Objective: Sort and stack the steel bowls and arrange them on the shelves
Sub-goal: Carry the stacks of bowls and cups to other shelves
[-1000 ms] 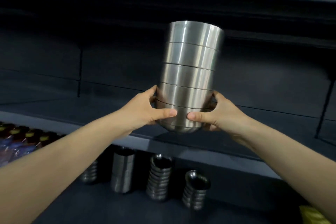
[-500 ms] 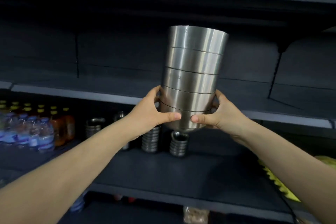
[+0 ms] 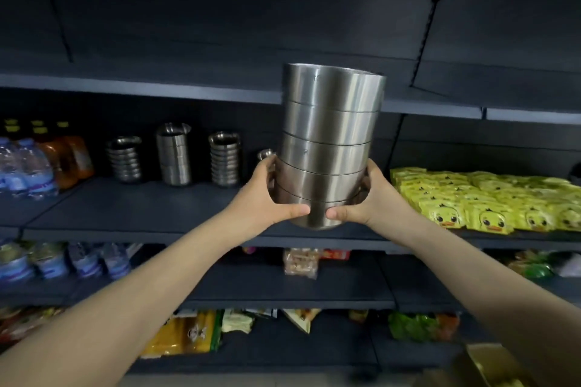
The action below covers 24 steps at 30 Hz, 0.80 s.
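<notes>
Two bare forearms reached forward from the lower corners toward dark store shelving. Between the hands stood a tall stack of steel bowls (image 3: 330, 148), about five nested together, brushed and shiny, and close to upright.

The left hand (image 3: 267, 198) grasped the stack's lower left side and the right hand (image 3: 372, 198) grasped its lower right side. The fingers curled round toward the back. Both thumbs pressed the front of the lowest bowl, with their tips close together but not touching. The stack's base sat near the front edge of a dark shelf board (image 3: 125, 217). Whether it touched the board could not be told.

Three shorter stacks of bowls stood on that board to the left of the tall stack. Nearest was a ringed stack (image 3: 224, 159), then a smooth-sided stack (image 3: 174, 154), then a second ringed stack (image 3: 124, 159). A small steel rim (image 3: 265, 154) showed just behind the left hand's fingers, mostly hidden.

Farther left of the tall stack were orange drink bottles (image 3: 67, 154) and wrapped water bottles (image 3: 25, 166). To its right lay rows of yellow packets (image 3: 487, 198) printed with a duck's face.

The edge of a higher shelf (image 3: 157, 89) ran behind the stack's top. Below the stack, a lower shelf held a bag of snacks (image 3: 300, 262). Far below and to the right was the corner of a cardboard box (image 3: 490, 367).
</notes>
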Tool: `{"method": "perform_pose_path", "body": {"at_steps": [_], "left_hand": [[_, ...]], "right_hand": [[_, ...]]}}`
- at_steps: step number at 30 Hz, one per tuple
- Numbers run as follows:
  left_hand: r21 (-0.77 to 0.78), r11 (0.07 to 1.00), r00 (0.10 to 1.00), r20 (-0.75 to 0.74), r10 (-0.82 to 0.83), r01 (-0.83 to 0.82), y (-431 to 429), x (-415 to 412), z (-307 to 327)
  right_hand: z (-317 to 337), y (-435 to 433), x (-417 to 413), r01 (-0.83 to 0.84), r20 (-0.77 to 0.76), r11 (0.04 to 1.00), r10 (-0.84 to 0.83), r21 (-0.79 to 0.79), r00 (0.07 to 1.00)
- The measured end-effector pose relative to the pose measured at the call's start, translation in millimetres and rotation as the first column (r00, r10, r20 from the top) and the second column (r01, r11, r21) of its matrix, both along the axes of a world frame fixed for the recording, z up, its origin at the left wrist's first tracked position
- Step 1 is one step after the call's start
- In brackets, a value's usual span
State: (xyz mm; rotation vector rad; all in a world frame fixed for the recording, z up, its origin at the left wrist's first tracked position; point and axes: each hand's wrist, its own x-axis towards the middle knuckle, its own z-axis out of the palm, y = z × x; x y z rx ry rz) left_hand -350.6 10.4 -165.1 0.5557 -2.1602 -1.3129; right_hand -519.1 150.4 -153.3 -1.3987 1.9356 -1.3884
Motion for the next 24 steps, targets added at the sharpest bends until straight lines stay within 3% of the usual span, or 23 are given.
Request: {"method": "perform_pose_path", "body": {"at_steps": [12, 24], "left_hand": [[0.024, 0.999, 0.996, 0.082, 0.023, -0.025, -3, -118, -119], [-0.022, 0.999, 0.995, 0.093, 0.044, -0.042, -94, -230, -224]], "right_hand": [[-125, -4, -111, 0.013, 0.05, 0.999, -0.016, 0.05, 0.999], [-234, -93, -227, 0.041, 0.007, 0.999, -0.042, 0.029, 0.999]]}}
